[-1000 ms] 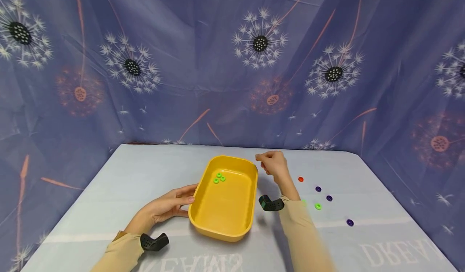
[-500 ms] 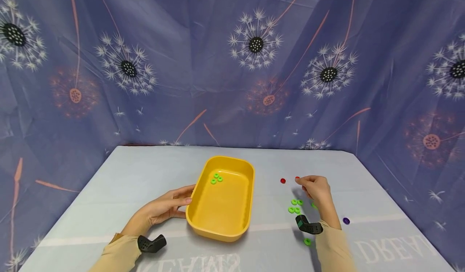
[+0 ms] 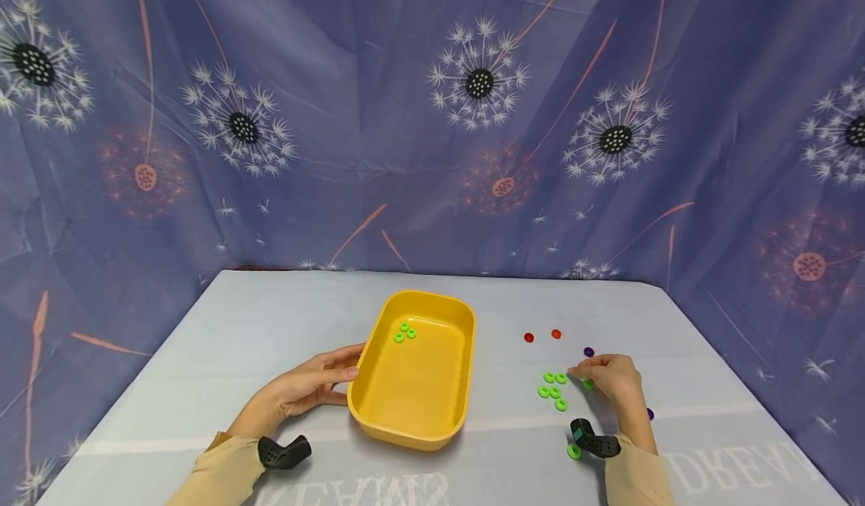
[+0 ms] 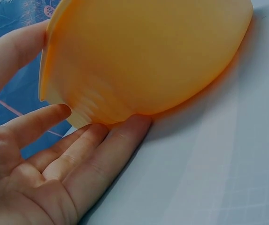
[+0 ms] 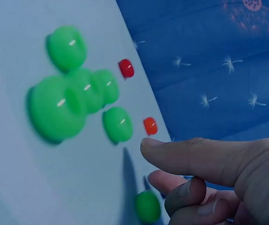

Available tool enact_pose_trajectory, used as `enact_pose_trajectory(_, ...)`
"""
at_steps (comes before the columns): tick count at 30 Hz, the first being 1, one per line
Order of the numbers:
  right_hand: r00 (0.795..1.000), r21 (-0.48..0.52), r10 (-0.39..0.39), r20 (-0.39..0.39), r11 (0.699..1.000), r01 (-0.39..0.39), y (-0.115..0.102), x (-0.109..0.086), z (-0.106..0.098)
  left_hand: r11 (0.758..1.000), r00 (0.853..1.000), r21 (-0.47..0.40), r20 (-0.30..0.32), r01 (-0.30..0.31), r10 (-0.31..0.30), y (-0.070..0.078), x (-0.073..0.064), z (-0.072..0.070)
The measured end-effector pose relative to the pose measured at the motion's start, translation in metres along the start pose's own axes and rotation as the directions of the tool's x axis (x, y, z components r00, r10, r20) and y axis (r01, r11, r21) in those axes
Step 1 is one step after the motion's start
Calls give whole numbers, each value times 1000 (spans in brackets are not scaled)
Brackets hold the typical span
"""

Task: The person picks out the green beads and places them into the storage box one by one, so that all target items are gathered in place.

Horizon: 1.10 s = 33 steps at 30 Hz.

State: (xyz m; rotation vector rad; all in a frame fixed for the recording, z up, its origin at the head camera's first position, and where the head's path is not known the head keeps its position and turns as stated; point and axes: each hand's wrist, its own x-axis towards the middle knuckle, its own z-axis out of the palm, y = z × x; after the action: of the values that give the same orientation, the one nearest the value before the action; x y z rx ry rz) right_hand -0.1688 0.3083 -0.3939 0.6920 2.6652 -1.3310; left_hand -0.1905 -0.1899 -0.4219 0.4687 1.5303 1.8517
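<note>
A yellow plastic tray (image 3: 412,408) stands mid-table with three small green rings (image 3: 403,327) inside near its far left corner. My left hand (image 3: 307,386) grips its left side, thumb at the rim and other fingers against the outer wall, as the left wrist view shows. Over on the right, my right hand (image 3: 615,378) hovers low above the cloth beside a lone green ring (image 5: 147,206). Its thumb and index finger are apart, with nothing visible between them. Left of this hand lies a cluster of several green rings (image 3: 555,393).
A dark red piece (image 3: 529,338) and an orange-red piece (image 3: 556,334) lie farther back. One purple ring (image 3: 589,352) is behind my right hand; another purple ring (image 3: 650,414) is partly hidden by that wrist. Another green ring (image 3: 574,451) lies near the right sleeve.
My right hand has moved from beside the tray's far right rim out to the right, then lower and nearer to me among the rings. My left hand keeps its hold on the tray.
</note>
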Motion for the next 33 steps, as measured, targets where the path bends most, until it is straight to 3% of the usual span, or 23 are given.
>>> enact_pose_trajectory(11,999,-20,25,-33,999,-26,3,3,-3,1000,1000,4,0,-11,11,1,1,-2)
enact_pose_trajectory(23,998,-127,26,-56,991,-33,13,-4,-9,1000,1000,-19,2,4,-4,0,-2,-1)
enact_pose_trajectory(33,998,-131,54,33,990,-49,11,-1,-12,1000,1000,-13,-6,-3,3,0,-2,-1)
